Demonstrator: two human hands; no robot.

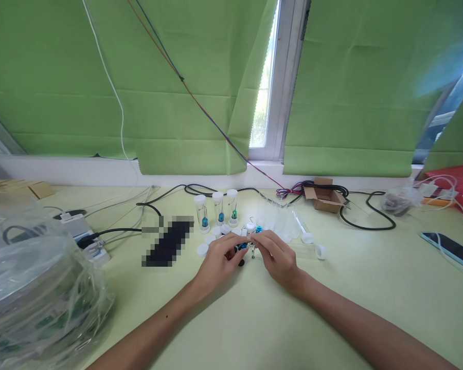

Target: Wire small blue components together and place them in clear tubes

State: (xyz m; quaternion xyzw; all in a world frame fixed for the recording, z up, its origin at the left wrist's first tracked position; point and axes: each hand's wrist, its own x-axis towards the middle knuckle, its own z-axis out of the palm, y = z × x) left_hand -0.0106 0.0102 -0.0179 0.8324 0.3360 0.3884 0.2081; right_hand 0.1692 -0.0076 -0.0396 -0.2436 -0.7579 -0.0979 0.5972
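My left hand (220, 256) is closed in a pinch, with a small blue piece (243, 246) showing at its thumb and fingertips. My right hand (277, 258) meets it fingertip to fingertip, also pinched; what lies in its fingers is hidden. Just behind the right fingers is a shiny blue part (259, 229), and a small green-tipped part (253, 254) shows between the hands. White round caps (202, 250) lie beside the left hand. Beyond stand three clear tubes with white ends, holding blue flower-like pieces (205, 222) and a green one (234, 214) on thin wires.
Clear tubes (301, 226) lie right of my hands, one with a white cap (320, 252). Behind them sit an open cardboard box (324, 199) and black cables (386, 226). A plastic-wrapped bundle (42, 303) fills the left; a phone (449, 251) lies right.
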